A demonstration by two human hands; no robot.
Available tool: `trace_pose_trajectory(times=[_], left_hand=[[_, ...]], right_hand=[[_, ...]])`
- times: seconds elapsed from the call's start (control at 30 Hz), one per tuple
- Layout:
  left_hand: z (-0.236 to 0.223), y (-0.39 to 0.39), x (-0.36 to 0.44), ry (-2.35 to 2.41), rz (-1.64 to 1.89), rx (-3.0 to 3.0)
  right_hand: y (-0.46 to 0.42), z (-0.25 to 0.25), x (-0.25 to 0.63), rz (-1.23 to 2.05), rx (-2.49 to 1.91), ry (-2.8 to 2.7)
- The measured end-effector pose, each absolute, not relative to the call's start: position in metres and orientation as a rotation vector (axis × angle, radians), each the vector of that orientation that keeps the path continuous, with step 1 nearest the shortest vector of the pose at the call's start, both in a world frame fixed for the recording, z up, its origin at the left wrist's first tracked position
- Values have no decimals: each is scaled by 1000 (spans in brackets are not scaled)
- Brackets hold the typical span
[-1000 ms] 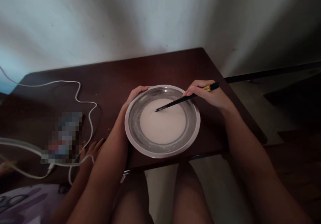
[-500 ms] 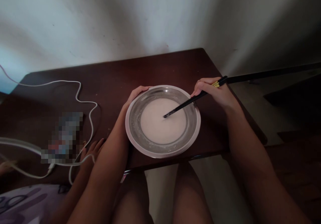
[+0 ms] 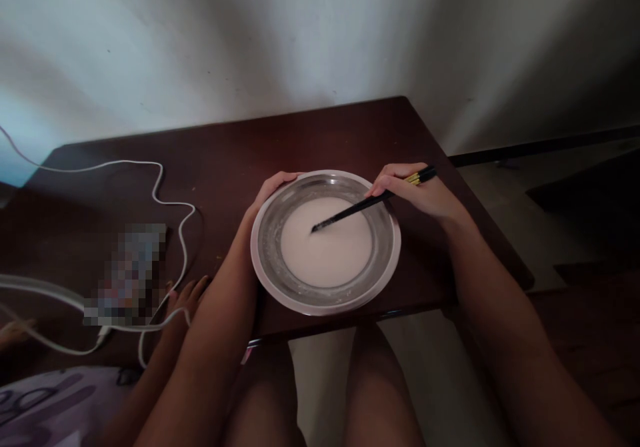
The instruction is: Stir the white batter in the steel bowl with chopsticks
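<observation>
A round metal bowl (image 3: 265,270) with a pale rim stands near the front edge of the table. Inside it lies a smooth white liquid (image 3: 327,253). My left hand (image 3: 273,188) curves around the bowl's left side and grips its rim, most of its fingers hidden behind the wall. Above the right rim, my right hand (image 3: 405,183) is closed on black chopsticks (image 3: 357,207) with gold bands near the top. Their tips dip into the liquid, slanting down to the left, close to the middle of the bowl.
The dark brown table (image 3: 300,140) meets a pale wall (image 3: 280,40). At left lie a blurred-out phone (image 3: 130,273) and a white cable (image 3: 184,233). Another person's hand (image 3: 193,293) rests beside my left forearm, with a patterned garment (image 3: 55,407) below.
My right hand has moved a little left and down. The chopstick tips have shifted left through the white liquid. The bowl and my left hand have stayed in place.
</observation>
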State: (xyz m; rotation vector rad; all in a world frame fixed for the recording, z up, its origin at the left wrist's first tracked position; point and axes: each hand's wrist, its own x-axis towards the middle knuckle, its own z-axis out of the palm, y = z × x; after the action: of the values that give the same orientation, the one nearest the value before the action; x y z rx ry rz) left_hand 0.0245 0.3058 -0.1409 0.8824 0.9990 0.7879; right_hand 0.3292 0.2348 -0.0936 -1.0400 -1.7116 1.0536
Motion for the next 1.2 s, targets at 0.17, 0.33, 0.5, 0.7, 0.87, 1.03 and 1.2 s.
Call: trace_pose_trajectory(times=[0.17,0.33,0.5,0.7,0.87,1.03,1.2], left_hand=[[-141,306,24,986,777,889],[-142,306,24,983,788,870],[-143,307,21,934,783,858],[-137,303,19,929,804,859],[-134,299,18,883,791,868],[-138,301,15,915,826,859],[-135,300,14,860,801,880]], right_hand=[[235,-92,332,974,-1036,-1627],[234,-92,328,1101,-1033,-1699],[236,-93,328,1042,-1010,-1597],[232,-91,324,1143,-974,-1677],[235,-91,326,1034,-1025,-1574],[233,-91,323,1124,-991,-1611],[230,-87,322,1067,-1032,-1624]])
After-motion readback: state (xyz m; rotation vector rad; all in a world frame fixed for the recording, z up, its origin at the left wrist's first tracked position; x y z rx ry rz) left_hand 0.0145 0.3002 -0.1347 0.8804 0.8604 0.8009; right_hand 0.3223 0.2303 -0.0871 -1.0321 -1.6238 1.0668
